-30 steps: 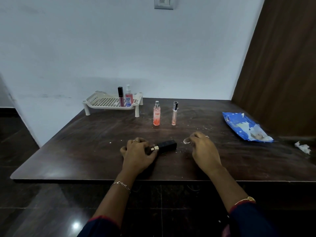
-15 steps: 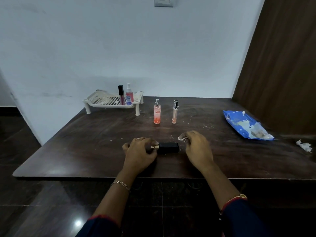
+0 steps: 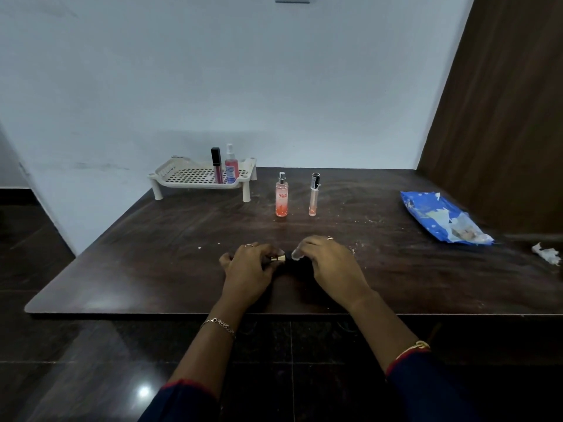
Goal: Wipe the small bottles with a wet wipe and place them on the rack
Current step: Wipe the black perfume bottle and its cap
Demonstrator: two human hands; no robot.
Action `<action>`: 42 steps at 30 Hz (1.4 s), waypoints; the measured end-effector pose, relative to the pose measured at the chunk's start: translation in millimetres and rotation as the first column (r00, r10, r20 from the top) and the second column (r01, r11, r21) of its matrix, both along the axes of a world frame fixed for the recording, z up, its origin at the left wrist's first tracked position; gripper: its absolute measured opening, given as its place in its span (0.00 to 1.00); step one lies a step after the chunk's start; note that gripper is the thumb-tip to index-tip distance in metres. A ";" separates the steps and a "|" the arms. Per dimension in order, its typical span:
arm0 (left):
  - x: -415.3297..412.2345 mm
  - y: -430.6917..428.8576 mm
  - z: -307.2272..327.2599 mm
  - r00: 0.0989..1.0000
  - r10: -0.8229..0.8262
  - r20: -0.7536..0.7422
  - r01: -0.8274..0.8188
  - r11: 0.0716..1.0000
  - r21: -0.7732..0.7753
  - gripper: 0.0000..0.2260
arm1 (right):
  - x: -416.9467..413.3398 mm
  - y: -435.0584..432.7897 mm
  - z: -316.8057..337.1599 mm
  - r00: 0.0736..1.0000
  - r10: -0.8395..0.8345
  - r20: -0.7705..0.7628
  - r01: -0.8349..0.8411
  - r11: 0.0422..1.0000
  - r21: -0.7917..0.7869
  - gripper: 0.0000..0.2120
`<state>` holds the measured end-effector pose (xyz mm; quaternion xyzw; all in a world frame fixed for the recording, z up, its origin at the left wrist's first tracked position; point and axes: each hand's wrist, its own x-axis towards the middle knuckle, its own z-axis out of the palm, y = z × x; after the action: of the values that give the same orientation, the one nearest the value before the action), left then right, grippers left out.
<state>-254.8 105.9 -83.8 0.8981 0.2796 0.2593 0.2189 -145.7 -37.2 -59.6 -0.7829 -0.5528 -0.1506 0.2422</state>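
The right hand, fingers pinching a white wet wipe, has moved onto the black gold-collared bottle clamped in the left hand, in front of the white slotted rack: wiping likely begins.

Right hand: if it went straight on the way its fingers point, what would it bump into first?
Probably the left hand. The right hand, pinching a wet wipe, points left along the black bottle, whose gold-collared end the left hand grips. The gap looks tiny, though depth is hard to judge.
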 end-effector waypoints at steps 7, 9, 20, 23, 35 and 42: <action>-0.1 0.0 -0.2 1.000 -0.004 -0.003 0.004 1.000 -0.015 0.07 | 27.2 -33.1 3.5 0.998 -0.039 0.057 0.044 0.995 -0.092 0.17; -0.9 -0.3 0.6 1.000 -0.001 0.009 0.001 1.000 -0.014 0.07 | 35.5 -35.0 11.6 0.993 -0.089 0.075 0.100 0.983 -0.154 0.16; -3.4 -2.7 6.0 1.000 -0.008 0.023 0.008 1.000 -0.009 0.08 | -1.7 0.9 11.1 0.996 0.091 -0.006 -0.091 0.994 -0.055 0.19; -4.2 -2.0 7.2 0.999 -0.014 0.030 0.015 1.000 -0.010 0.07 | 9.4 -14.0 6.9 0.995 0.060 -0.078 -0.062 0.998 -0.018 0.19; -9.0 -3.4 9.9 0.950 -0.202 0.237 0.229 0.969 -0.092 0.11 | 30.1 -42.9 11.7 0.926 0.051 -0.373 0.065 0.955 0.291 0.18; -10.0 2.3 4.2 0.961 -0.197 0.195 0.217 0.972 -0.089 0.12 | 22.6 -30.9 13.3 0.915 0.063 -0.398 0.046 0.965 0.258 0.17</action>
<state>-264.8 108.2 -79.6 0.8811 0.1762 0.3016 0.3188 -123.1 -68.1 -46.4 -0.7558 -0.4697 -0.0566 0.4528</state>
